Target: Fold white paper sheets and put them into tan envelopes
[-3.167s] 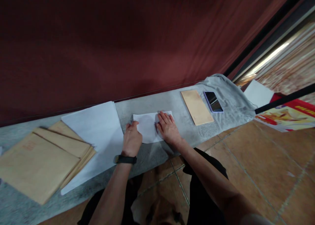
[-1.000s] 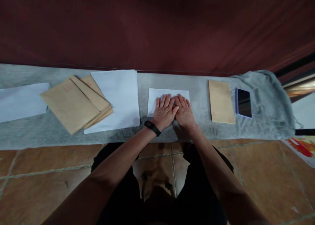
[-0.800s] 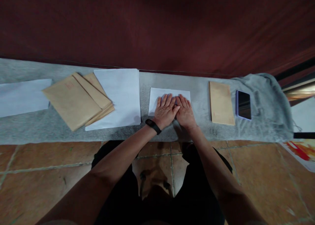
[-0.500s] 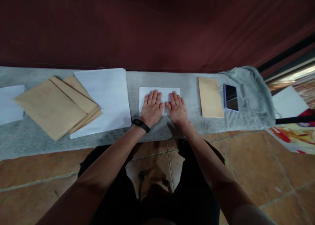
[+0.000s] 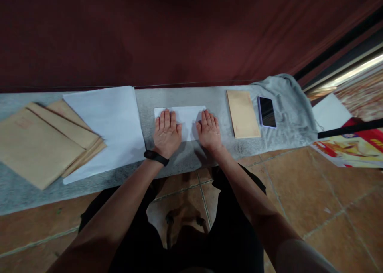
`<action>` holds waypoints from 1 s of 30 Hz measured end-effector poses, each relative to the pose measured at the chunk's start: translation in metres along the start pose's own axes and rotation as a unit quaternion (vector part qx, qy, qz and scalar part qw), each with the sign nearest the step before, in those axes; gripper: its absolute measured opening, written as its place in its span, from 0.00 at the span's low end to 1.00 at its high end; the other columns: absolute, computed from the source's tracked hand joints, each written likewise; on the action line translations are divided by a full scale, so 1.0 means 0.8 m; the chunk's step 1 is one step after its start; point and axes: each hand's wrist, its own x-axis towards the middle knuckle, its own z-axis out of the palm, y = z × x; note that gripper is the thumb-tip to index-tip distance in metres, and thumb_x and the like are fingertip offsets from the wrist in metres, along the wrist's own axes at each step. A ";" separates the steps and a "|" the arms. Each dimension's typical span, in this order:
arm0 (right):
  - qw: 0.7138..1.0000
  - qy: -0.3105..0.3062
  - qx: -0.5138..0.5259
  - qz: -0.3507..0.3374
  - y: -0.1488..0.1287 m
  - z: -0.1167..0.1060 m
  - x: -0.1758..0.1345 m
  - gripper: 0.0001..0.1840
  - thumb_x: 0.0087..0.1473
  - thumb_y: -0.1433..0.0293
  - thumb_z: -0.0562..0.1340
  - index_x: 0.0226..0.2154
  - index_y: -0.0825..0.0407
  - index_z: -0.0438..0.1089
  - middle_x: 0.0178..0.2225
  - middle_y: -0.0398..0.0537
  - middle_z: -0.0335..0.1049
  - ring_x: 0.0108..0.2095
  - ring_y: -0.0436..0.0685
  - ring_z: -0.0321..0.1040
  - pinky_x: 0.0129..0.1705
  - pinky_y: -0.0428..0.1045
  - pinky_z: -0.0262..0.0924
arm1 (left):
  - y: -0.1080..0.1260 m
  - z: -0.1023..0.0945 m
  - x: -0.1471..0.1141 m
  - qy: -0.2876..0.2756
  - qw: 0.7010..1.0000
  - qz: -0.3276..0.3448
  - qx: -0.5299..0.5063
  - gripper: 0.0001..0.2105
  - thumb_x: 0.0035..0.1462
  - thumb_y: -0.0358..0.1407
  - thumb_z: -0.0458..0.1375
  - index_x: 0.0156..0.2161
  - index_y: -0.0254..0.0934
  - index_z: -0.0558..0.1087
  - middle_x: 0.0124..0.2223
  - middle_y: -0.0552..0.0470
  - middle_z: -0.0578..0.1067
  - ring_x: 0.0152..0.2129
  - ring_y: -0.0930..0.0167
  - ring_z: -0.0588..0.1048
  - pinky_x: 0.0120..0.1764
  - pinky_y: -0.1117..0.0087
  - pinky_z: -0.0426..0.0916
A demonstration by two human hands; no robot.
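A white sheet of paper [image 5: 189,123], which looks folded, lies flat on the grey cloth [image 5: 191,95] in front of me. My left hand [image 5: 167,133] rests palm down on its left end, fingers stretched forward. On its right end lies my right hand [image 5: 209,131], also flat with the fingers out. The paper's middle shows between the two hands. A black wristband [image 5: 156,157] circles my left wrist.
Larger white sheets [image 5: 115,125] lie to the left, partly under several brown envelopes [image 5: 44,141]. To the right are another brown envelope [image 5: 243,114] and a phone [image 5: 267,112]. A dark red wall [image 5: 179,34] stands behind; a colourful box [image 5: 353,147] is at far right.
My hands have moved apart toward the two ends of the paper, baring its middle. The view has turned a little, shifting everything leftward.
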 end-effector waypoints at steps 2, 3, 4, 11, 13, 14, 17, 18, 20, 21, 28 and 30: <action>1.000 -0.006 0.003 -0.030 -0.007 -0.003 0.001 0.32 0.70 0.63 0.46 0.70 0.62 0.48 0.73 0.59 0.42 0.73 0.64 0.40 0.73 0.63 0.37 | 0.010 0.001 -0.001 -0.006 1.000 0.026 -0.008 0.30 0.68 0.39 0.41 0.71 0.28 0.51 0.74 0.40 0.49 0.72 0.59 0.45 0.70 0.50 0.38; 0.999 -0.010 0.009 -0.052 -0.009 -0.004 0.001 0.32 0.70 0.63 0.45 0.71 0.59 0.48 0.73 0.56 0.42 0.73 0.63 0.40 0.73 0.62 0.37 | 0.015 0.002 -0.001 -0.012 0.999 0.035 -0.011 0.29 0.68 0.38 0.41 0.71 0.29 0.51 0.74 0.41 0.49 0.72 0.59 0.45 0.70 0.50 0.38; 0.997 -0.014 0.015 -0.075 -0.012 -0.003 0.001 0.31 0.70 0.62 0.45 0.71 0.57 0.48 0.73 0.53 0.42 0.73 0.61 0.40 0.73 0.61 0.38 | 0.019 0.003 -0.001 -0.018 0.999 0.040 -0.012 0.29 0.68 0.38 0.41 0.71 0.29 0.52 0.74 0.41 0.50 0.72 0.59 0.45 0.70 0.50 0.38; 0.994 -0.004 0.007 -0.105 -0.008 0.007 -0.002 0.31 0.71 0.58 0.45 0.69 0.57 0.53 0.72 0.54 0.47 0.72 0.61 0.45 0.73 0.60 0.39 | 0.018 0.014 0.008 -0.011 0.999 0.040 -0.014 0.29 0.68 0.38 0.40 0.71 0.30 0.53 0.74 0.41 0.51 0.71 0.59 0.47 0.70 0.49 0.40; 0.995 0.004 -0.007 -0.100 -0.004 0.008 -0.001 0.32 0.71 0.58 0.45 0.69 0.58 0.53 0.72 0.55 0.47 0.71 0.62 0.46 0.73 0.60 0.39 | 0.012 0.016 0.012 0.000 0.999 0.033 -0.022 0.29 0.68 0.39 0.40 0.71 0.29 0.53 0.74 0.40 0.50 0.71 0.58 0.47 0.70 0.48 0.41; 0.995 0.006 -0.013 -0.096 -0.002 0.009 0.000 0.32 0.71 0.58 0.45 0.69 0.58 0.53 0.72 0.55 0.47 0.71 0.62 0.46 0.73 0.60 0.39 | 0.010 0.017 0.013 0.004 0.999 0.029 -0.024 0.29 0.68 0.40 0.40 0.71 0.29 0.53 0.74 0.39 0.50 0.71 0.58 0.47 0.70 0.48 0.41; 0.996 0.014 -0.021 -0.082 0.003 0.011 0.002 0.33 0.71 0.57 0.46 0.70 0.59 0.51 0.72 0.56 0.46 0.72 0.63 0.45 0.73 0.61 0.39 | 0.002 0.019 0.017 0.018 0.999 0.020 -0.027 0.30 0.69 0.42 0.41 0.70 0.28 0.53 0.74 0.37 0.50 0.71 0.57 0.47 0.70 0.48 0.41; 0.997 0.017 -0.022 -0.077 0.004 0.012 0.003 0.33 0.71 0.57 0.46 0.70 0.59 0.50 0.72 0.56 0.46 0.72 0.63 0.45 0.73 0.62 0.40 | 0.000 0.020 0.017 0.022 0.999 0.019 -0.028 0.30 0.69 0.42 0.41 0.70 0.28 0.53 0.74 0.37 0.50 0.71 0.57 0.47 0.70 0.48 0.41; 0.997 0.020 -0.023 -0.068 0.007 0.013 0.004 0.34 0.71 0.56 0.46 0.70 0.59 0.49 0.72 0.57 0.46 0.72 0.64 0.44 0.72 0.63 0.40 | -0.005 0.022 0.016 0.030 0.999 0.020 -0.031 0.30 0.69 0.43 0.41 0.70 0.27 0.53 0.74 0.36 0.50 0.71 0.57 0.47 0.70 0.48 0.42; 0.998 0.021 -0.024 -0.062 0.009 0.013 0.004 0.34 0.71 0.56 0.46 0.70 0.59 0.49 0.72 0.58 0.45 0.72 0.64 0.44 0.72 0.63 0.40 | -0.008 0.022 0.016 0.035 0.999 0.020 -0.031 0.30 0.69 0.43 0.41 0.70 0.27 0.53 0.73 0.36 0.50 0.71 0.57 0.47 0.70 0.48 0.42; 0.999 0.022 -0.040 0.000 0.012 0.007 0.004 0.36 0.71 0.58 0.47 0.70 0.66 0.48 0.72 0.65 0.43 0.72 0.68 0.42 0.72 0.64 0.41 | -0.023 0.019 0.008 0.067 0.997 0.007 -0.031 0.31 0.69 0.45 0.43 0.70 0.27 0.53 0.74 0.35 0.49 0.71 0.54 0.47 0.69 0.45 0.42; 0.999 0.024 -0.038 0.006 0.009 0.003 0.004 0.36 0.71 0.59 0.47 0.70 0.67 0.48 0.72 0.65 0.43 0.72 0.68 0.41 0.72 0.65 0.40 | -0.019 0.015 0.006 0.073 0.997 0.011 -0.030 0.32 0.68 0.44 0.44 0.70 0.27 0.53 0.74 0.35 0.48 0.71 0.54 0.46 0.69 0.44 0.40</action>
